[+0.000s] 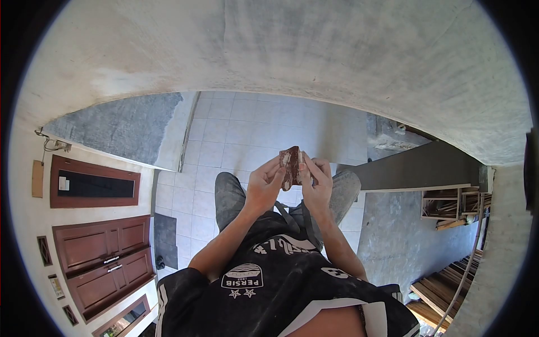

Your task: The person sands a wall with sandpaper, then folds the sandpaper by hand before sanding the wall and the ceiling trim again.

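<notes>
Between my hands, at the middle of the head view, is a small reddish-brown sheet of sandpaper (291,167), worn and streaked with white dust. It has a crease or fold near its right side. My left hand (265,184) pinches the sheet's left edge between thumb and fingers. On the opposite edge, my right hand (316,185) grips it with the thumb in front and the fingers curled behind. The sheet is held up in front of my knees, above the tiled floor (222,132).
A grey plastered wall (292,45) curves close in front, across the top. To the left are a brown double door (106,264) and a dark window (95,185). A dark ledge (415,168), a wooden rack (441,203) and stacked planks (443,289) stand on the right.
</notes>
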`<state>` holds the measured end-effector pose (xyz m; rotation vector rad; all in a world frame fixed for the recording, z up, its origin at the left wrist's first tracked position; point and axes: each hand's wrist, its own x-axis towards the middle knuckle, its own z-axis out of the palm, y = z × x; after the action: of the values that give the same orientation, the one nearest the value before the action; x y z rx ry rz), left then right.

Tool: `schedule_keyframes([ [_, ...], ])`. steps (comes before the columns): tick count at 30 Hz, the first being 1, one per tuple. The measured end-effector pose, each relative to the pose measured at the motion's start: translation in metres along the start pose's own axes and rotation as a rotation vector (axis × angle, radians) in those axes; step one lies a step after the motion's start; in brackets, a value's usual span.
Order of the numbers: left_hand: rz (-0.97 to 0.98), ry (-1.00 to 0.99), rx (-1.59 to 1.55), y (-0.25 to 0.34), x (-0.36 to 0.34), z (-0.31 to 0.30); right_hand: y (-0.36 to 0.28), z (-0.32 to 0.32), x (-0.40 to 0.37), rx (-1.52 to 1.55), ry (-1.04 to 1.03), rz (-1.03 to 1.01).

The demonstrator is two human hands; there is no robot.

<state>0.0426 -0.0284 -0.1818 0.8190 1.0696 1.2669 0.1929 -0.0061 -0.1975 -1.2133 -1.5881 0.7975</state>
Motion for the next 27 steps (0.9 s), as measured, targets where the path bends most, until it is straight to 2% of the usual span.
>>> schedule_keyframes([
  [4, 0.035, -0.047, 0.153, 0.002, -0.003, 0.007, -0.004, 0.003, 0.001, -0.06, -0.101, -0.131],
  [6, 0.132, 0.038, 0.218, -0.007, -0.002, 0.011, -0.01, 0.001, 0.0, -0.124, -0.187, -0.134],
  [9, 0.174, 0.083, 0.295, -0.002, -0.004, 0.016, -0.025, -0.004, 0.005, -0.177, -0.168, -0.132],
  [12, 0.165, 0.06, 0.321, 0.004, -0.001, 0.013, -0.02, 0.003, 0.003, -0.234, -0.139, -0.239],
  [16, 0.198, 0.027, 0.41, 0.002, -0.001, 0.005, -0.021, 0.0, 0.004, -0.208, -0.158, -0.176],
  [19, 0.132, -0.009, 0.454, 0.013, 0.0, 0.006, -0.024, 0.0, 0.002, -0.206, -0.166, -0.151],
  [22, 0.097, -0.033, 0.417, 0.011, -0.002, 0.004, -0.019, 0.0, 0.004, -0.23, -0.148, -0.193],
  [24, 0.153, -0.018, 0.375, 0.005, 0.002, 0.002, -0.014, 0.001, 0.008, -0.247, -0.12, -0.194],
  [27, 0.156, -0.001, 0.305, 0.005, 0.003, 0.002, -0.02, 0.005, -0.001, -0.197, -0.173, -0.169],
])
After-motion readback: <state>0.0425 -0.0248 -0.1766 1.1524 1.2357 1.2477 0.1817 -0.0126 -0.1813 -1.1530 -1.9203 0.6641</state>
